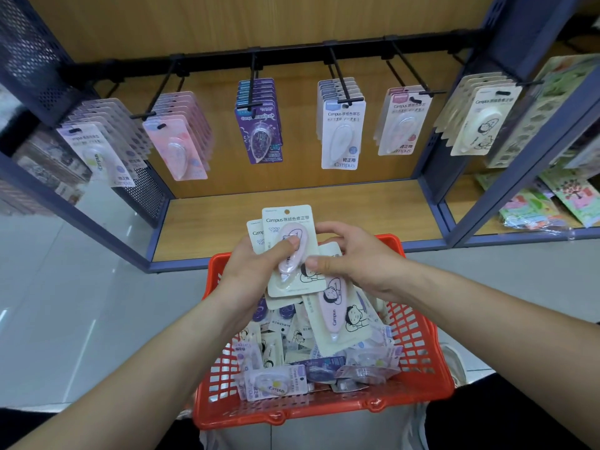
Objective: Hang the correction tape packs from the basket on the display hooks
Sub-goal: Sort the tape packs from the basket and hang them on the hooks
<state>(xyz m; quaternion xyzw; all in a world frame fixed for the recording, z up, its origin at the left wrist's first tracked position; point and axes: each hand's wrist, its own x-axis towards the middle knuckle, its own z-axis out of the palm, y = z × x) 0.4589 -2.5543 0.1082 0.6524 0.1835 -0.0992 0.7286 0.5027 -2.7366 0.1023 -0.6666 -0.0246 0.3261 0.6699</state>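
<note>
Packs gathered above the basket, below the hooks.
Left hand clamps a small stack, thumb on top; right hand pinches its edge, likely squaring the holes for hanging.

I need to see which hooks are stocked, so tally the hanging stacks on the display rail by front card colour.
Lavender front card: 1 stack
Pink front card: 1 stack
Dark purple front card: 1 stack
White front card: 2 stacks
Cream front card: 1 stack
Total: 6 stacks
</note>
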